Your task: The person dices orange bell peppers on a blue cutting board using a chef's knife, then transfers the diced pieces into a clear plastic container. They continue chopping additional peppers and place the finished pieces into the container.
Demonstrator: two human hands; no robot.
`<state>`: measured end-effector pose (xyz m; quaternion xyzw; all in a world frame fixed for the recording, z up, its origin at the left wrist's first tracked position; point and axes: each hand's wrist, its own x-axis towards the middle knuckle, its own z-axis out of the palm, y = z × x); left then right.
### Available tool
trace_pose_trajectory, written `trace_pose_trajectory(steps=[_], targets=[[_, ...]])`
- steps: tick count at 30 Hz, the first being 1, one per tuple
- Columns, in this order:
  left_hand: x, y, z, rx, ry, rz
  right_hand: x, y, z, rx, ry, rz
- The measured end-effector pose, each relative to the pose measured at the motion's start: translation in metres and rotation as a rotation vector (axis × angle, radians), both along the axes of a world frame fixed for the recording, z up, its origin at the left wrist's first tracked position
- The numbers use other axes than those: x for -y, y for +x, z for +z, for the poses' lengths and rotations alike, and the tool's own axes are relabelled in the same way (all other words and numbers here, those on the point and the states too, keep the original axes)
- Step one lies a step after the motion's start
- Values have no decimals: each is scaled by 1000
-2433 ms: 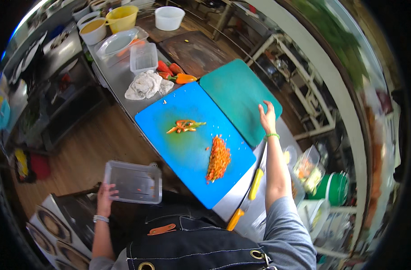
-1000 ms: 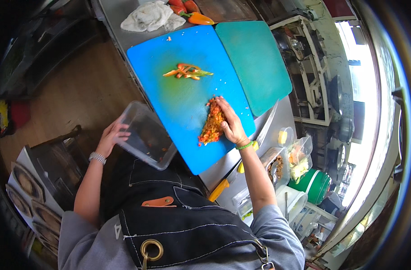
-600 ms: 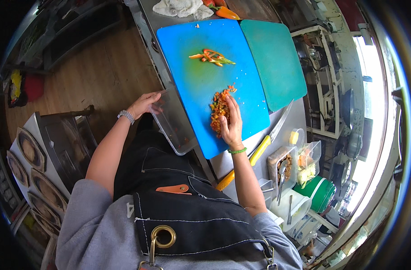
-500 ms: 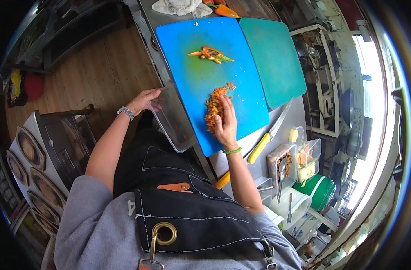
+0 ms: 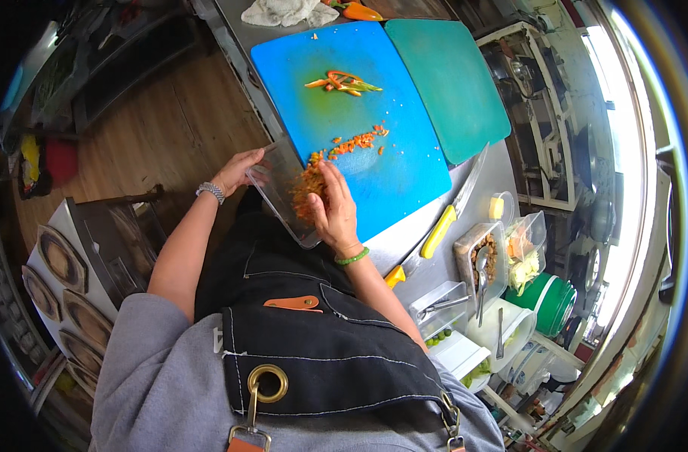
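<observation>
In the head view, the person's left hand [image 5: 242,167] has its grip clamped on the rim of a clear plastic container [image 5: 282,169], which is held tilted against the near left edge of a blue cutting board [image 5: 393,181]. The right hand [image 5: 336,205] is cupped with its grip apart, thumb spread away from the fingers, and its fingers touch the heap of diced pepper [image 5: 306,192]. This heap, orange and red, lies at the board's edge and over the mouth of the container; it is blurred, so how much of it is inside cannot be told. A loose trail of diced bits [image 5: 355,142] stretches across the board beyond the fingertips, and farther up lie some thin pepper strips [image 5: 344,83], orange and green, well apart from both hands. A green cutting board [image 5: 453,83] adjoins the blue one on the right. Just beside the blue board, on the metal desk [image 5: 480,200], a yellow-handled knife [image 5: 439,232] lies near a second knife [image 5: 394,276], partly hidden, with a yellow-orange handle. To their right stands a clear box [image 5: 464,260] of brown food with a spoon [image 5: 481,275] in it. At the top edge are a crumpled white cloth [image 5: 284,11] and, just beside it, a whole orange pepper [image 5: 361,11].
</observation>
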<state>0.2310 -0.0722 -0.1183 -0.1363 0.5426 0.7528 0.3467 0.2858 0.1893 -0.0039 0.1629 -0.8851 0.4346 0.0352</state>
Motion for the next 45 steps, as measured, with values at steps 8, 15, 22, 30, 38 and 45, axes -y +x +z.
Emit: trace_pose_trajectory(steps=[8, 15, 22, 30, 38, 45], targets=[[-2, 1, 4, 4, 29, 11, 19, 5, 6, 13, -151, 117], [0, -1, -1, 46, -27, 10, -83, -118, -2, -50, -116, -267], [5, -4, -2, 46, -17, -19, -39, -122, -15, -37, 70, 97], [23, 3, -10, -57, -11, 29, 36, -29, -8, -72, -49, 497], [80, 60, 53, -7, -109, 214, 85, -4, -1, -478, 11, 590], [104, 67, 133, -145, -92, 243, -50, -20, 56, -225, 226, -235]])
